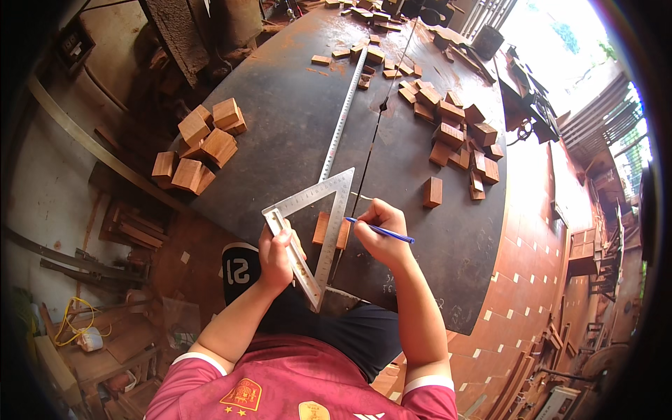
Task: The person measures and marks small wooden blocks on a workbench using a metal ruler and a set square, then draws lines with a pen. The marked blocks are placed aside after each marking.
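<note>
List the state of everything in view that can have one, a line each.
Left hand: closed on the triangle's thick edge.
Right hand: closed around the pen.
Metal triangle: held across a block.
Blue pen: tip at the triangle's edge.
Wooden block: partly covered by the triangle.
Long ruler: lying along the table.
Left blocks: heaped.
Right blocks: heaped, some tilted.
Table: dusty at its far end.
</note>
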Motion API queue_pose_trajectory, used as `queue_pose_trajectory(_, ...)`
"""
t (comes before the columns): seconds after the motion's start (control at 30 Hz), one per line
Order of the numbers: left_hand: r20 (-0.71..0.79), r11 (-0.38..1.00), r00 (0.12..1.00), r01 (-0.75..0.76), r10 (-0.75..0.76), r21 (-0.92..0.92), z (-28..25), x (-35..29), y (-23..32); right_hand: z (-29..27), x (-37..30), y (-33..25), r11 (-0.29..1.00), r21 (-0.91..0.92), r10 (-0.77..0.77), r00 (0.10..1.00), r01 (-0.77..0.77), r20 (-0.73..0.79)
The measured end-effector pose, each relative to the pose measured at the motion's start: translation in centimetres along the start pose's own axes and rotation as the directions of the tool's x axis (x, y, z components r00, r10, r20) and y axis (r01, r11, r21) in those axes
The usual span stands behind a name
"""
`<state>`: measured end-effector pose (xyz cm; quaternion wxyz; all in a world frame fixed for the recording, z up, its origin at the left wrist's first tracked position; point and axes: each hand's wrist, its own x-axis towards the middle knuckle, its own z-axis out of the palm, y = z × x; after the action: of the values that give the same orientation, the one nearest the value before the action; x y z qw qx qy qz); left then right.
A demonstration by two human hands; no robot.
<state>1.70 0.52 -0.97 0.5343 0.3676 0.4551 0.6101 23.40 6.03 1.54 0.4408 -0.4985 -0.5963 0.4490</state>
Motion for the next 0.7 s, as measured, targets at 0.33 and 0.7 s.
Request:
queue_pose_trajectory(0.33, 0.005, 0.999, 1.0, 0.021, -0.021, 0.024, -0.06, 0.12, 0.2, 0.09, 0.05, -0.05, 1.0, -0.008, -0.002, 1.0, 0.002, 0.014)
queue_pose_trajectory(0.7, -0.003, 1.0, 1.0, 0.016, -0.016, 0.024, 0.04, 0.11, 0.2, 0.2, -0.13, -0.29, 0.997, -0.01, 0.071, 0.997, -0.071, 0.035)
